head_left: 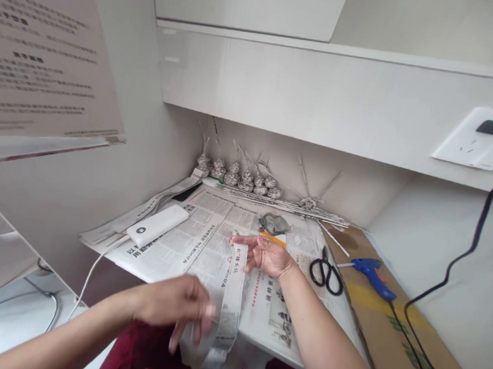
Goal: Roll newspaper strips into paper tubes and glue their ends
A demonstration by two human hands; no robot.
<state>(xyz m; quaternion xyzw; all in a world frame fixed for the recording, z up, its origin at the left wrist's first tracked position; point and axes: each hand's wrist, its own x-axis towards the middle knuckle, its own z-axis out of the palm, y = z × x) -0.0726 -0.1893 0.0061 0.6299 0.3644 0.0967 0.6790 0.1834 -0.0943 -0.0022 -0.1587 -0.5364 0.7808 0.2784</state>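
A long newspaper strip hangs over the front edge of the desk, its lower end down by the lap. Fingers of my right hand are closed on its upper end, palm turned upward. To the left of the strip, my left hand hovers with its fingers apart and slightly blurred by motion. Nothing shows in it. Newspaper sheets cover the desk under both hands.
Black scissors and a blue glue gun lie to the right, the gun on cardboard. A white power bank with a cable is at left. Several woven paper gourds and thin paper rods line the back.
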